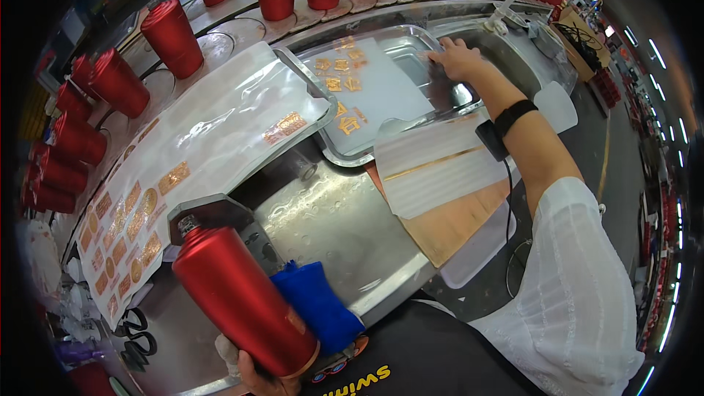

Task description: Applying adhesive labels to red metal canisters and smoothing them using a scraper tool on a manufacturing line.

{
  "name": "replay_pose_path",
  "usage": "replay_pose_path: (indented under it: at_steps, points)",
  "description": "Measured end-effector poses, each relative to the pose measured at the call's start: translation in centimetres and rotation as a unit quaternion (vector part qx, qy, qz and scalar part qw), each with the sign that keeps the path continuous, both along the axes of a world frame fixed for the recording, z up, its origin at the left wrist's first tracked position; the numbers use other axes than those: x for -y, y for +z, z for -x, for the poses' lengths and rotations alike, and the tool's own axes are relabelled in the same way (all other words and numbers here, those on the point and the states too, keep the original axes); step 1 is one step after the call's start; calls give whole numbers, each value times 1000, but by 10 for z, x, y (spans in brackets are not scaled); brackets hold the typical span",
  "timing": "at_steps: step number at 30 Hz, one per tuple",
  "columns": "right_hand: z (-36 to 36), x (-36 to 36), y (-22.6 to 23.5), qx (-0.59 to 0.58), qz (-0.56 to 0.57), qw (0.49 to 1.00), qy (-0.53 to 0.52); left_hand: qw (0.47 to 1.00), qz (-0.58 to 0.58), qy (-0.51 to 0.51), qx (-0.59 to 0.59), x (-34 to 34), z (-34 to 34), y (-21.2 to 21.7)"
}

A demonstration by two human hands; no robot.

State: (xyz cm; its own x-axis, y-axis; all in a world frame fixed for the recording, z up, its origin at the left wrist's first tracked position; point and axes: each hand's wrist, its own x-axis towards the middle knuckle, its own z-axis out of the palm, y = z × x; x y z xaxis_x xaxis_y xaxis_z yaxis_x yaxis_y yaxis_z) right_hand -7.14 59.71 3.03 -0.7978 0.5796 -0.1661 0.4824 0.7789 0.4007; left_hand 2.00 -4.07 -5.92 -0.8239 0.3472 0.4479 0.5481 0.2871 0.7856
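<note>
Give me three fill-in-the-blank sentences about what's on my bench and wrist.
1. The crumpled blue cloth is on the ____ side of the shiny red cylindrical bottle in the left hand.
2. The wristband by the bare right hand is coloured ____.
3. Over or under: the flat tan board lies ____ the thin white sheet.

Missing words: right; black; under.

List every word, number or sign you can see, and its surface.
I won't copy wording, but print shows here:
Gold characters on the translucent sheet in the metal tray.
Yellow lettering on the black garment.
Gold-orange patches on the long white sheet: too small to read.
Mark on the red bottle: too blurred.
</note>
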Motion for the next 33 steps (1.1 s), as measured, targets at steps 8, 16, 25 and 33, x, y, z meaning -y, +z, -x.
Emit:
replay_pose_path:
  at_steps: [8,16,25,33]
  points:
    - [35,-4,8,79,6,996,-34,999,35,-1,-32,-4,2,3]
    - [41,-10,2,67,26,996,-45,1000,26,-18,-1,3,0,3]
    - [43,-19,-3,68,57,996,-12,999,23,-23,-14,0,1,6]
    - [68,-12,-11,21,71,996,-42,999,29,-38,-26,-3,2,8]
